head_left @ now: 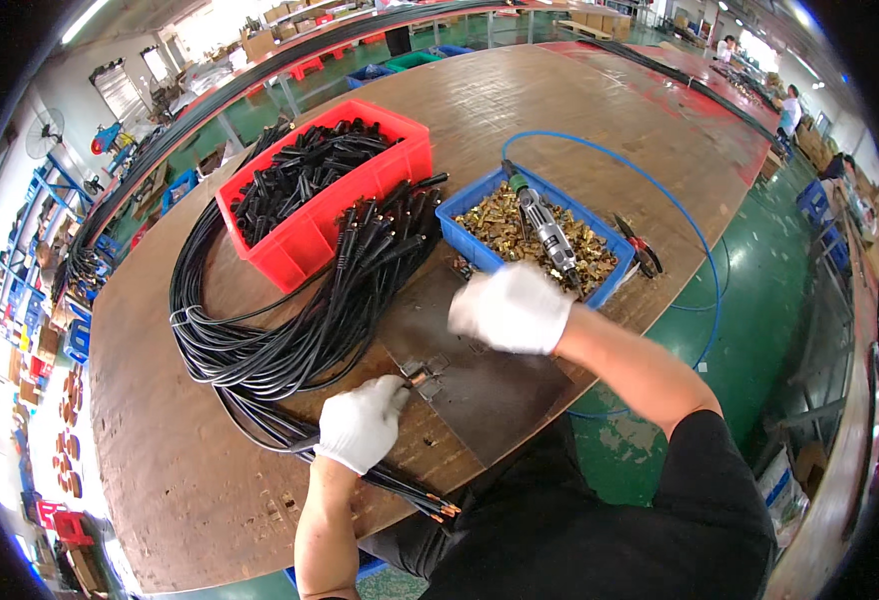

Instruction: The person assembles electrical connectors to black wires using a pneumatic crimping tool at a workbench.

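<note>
My left hand [362, 425], in a white knit glove, is closed at the fingertips around a small copper-coloured piece [420, 378]; its exact kind is too small to tell. That piece sits at a small metal fixture [432, 368] on a dark plate [500, 400]. My right hand [513, 308], also gloved, is over the plate, close to the near side of a blue bin [475, 250] of small brass-coloured metal parts [490, 222]. Motion smears its fingers. A grey pneumatic tool [547, 228] with a blue hose lies across the bin.
A red bin [305, 240] of black sleeves stands at the back left. A big coil of black cables [210, 340] curves around it, with stripped copper ends [445, 508] near the table edge. Red-handled pliers [642, 250] lie right of the blue bin; a blue hose [695, 225] loops past the edge.
</note>
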`<action>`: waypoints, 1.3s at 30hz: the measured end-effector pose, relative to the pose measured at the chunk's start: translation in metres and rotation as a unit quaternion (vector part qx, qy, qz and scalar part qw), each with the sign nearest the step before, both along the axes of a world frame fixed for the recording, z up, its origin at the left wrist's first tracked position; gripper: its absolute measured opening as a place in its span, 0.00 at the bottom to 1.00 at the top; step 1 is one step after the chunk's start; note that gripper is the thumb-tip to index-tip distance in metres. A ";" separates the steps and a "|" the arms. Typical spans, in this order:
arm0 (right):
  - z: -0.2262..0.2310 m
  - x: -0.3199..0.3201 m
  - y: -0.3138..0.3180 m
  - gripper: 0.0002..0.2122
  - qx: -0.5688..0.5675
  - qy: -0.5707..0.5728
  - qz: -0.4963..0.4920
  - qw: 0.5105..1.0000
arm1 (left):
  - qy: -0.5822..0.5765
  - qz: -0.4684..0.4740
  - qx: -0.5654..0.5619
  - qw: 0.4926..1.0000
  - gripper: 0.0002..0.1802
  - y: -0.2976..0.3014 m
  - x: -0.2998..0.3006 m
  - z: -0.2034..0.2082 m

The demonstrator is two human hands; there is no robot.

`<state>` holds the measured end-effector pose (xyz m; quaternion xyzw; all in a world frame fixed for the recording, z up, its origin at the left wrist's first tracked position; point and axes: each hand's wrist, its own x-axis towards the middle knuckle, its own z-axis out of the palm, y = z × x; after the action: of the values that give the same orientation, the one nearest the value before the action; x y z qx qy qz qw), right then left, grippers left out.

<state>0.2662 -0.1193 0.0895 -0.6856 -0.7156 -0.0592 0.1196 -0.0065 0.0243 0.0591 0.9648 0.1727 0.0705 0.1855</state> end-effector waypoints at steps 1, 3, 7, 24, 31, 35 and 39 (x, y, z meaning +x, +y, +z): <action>0.011 0.026 -0.001 0.12 0.070 0.050 -0.055 0.995 | -0.024 0.031 0.007 0.999 0.11 0.003 0.000 -0.006; 0.010 0.087 -0.001 0.11 0.133 0.106 -0.216 0.961 | -0.078 0.023 0.041 0.996 0.08 0.006 0.005 -0.019; 0.009 0.123 0.017 0.19 0.010 0.017 -0.209 0.978 | -0.093 0.042 0.036 0.994 0.08 0.006 0.012 -0.022; -0.030 0.151 0.090 0.17 -0.105 -0.008 -0.168 0.980 | -0.128 0.043 -0.005 0.991 0.08 0.001 0.007 -0.019; -0.018 0.155 0.094 0.15 -0.129 -0.001 -0.134 0.983 | -0.139 0.039 0.007 0.990 0.09 0.004 0.004 -0.024; -0.011 0.155 0.091 0.16 -0.135 -0.012 -0.127 0.983 | -0.148 0.028 0.013 0.989 0.09 0.004 0.005 -0.025; -0.009 0.146 0.094 0.16 -0.156 0.002 -0.172 0.973 | -0.146 0.023 0.013 0.989 0.09 0.005 0.006 -0.025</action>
<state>0.4118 -0.0250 0.0805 -0.8087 -0.5872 0.0349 0.0010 -0.0008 0.0293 0.0340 0.9422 0.1655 0.2170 0.1946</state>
